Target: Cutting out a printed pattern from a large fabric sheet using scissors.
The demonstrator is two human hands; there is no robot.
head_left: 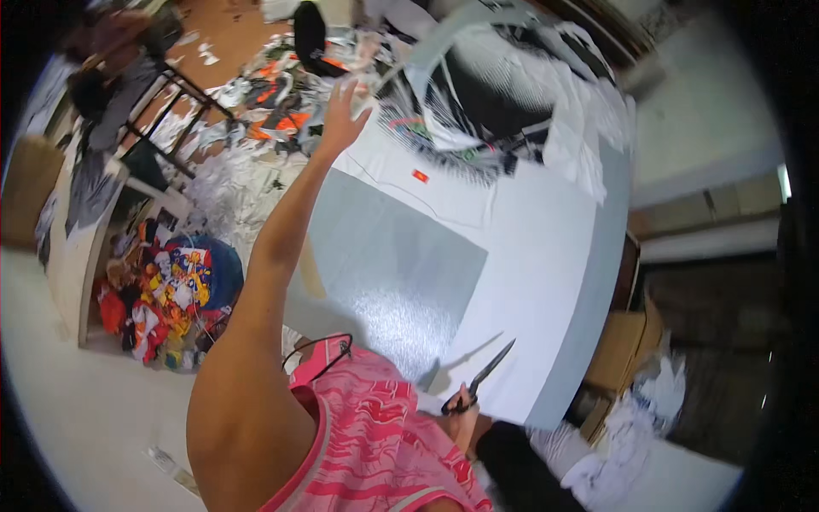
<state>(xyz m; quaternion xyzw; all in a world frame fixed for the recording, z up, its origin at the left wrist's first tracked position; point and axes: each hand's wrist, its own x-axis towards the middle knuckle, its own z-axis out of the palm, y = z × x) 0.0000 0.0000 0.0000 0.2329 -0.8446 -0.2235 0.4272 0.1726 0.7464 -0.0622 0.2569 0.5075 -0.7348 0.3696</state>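
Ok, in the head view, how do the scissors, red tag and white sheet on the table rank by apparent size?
1. White sheet, largest even partly covered
2. Scissors
3. Red tag, clearly smallest

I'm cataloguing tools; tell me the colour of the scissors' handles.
The handles look black, best seen in the head view.

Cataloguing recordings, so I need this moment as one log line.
right grip: holding dark scissors | left grip: spread near white fabric, contact unclear | fabric: lying on grey table

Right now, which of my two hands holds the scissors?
Your right hand, lower in the picture, grips the scissors; your left hand, farther forward, shows none.
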